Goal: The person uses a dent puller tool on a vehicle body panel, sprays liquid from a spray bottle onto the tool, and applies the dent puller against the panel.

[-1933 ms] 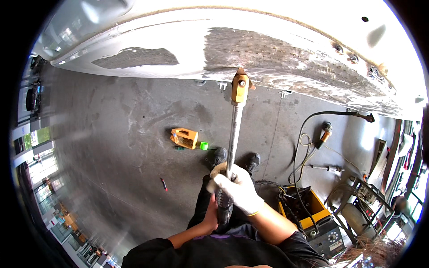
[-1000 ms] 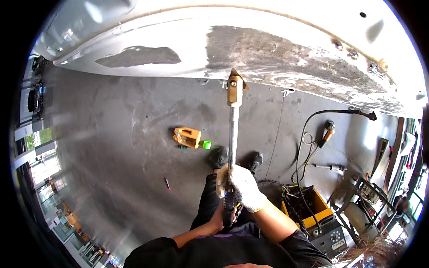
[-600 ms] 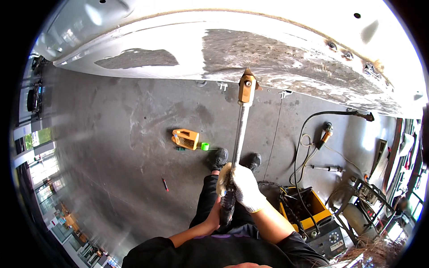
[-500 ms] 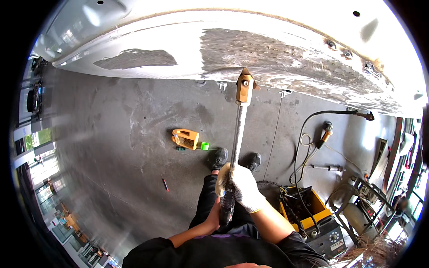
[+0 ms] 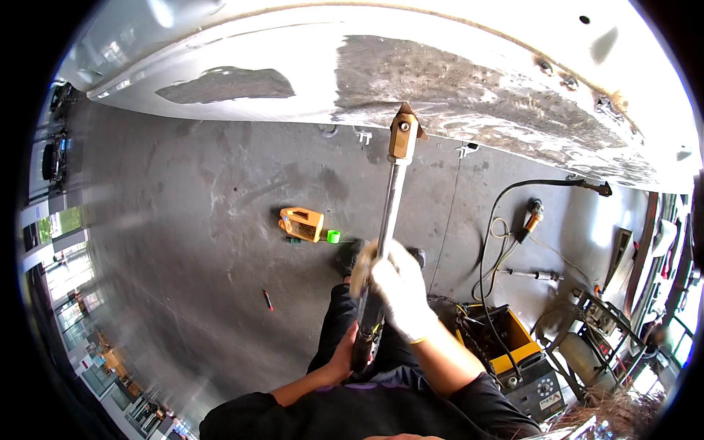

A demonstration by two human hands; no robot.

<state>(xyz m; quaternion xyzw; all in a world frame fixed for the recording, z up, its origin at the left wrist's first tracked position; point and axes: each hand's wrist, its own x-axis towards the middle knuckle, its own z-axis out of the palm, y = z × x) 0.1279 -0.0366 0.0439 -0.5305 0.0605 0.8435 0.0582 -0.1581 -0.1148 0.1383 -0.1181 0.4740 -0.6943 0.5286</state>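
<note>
A long slide hammer (image 5: 391, 202) stretches from my body up toward the car panel, with a bright shaft and a brass-coloured, pointed head. Its black rear end sits in my left hand (image 5: 343, 358), which is bare and closed around it. My right hand (image 5: 400, 290), in a white glove, wraps round the tool farther forward and is partly blurred. The head's tip overlaps the lower part of the white car panel (image 5: 315, 66), at a patch ground to bare grey metal; whether it touches, I cannot tell.
An orange jug (image 5: 302, 224) and a green cap (image 5: 334, 237) lie on the grey floor, near a red marker pen (image 5: 268, 300). To the right are an orange grinder (image 5: 534, 216), a black cable (image 5: 487, 242), another rod tool (image 5: 532, 275) and a yellow-black machine (image 5: 524, 352).
My gloved right hand has slid forward along the slide hammer, toward its head. My left hand stays on the rear end. The panel sits slightly higher in the picture.
</note>
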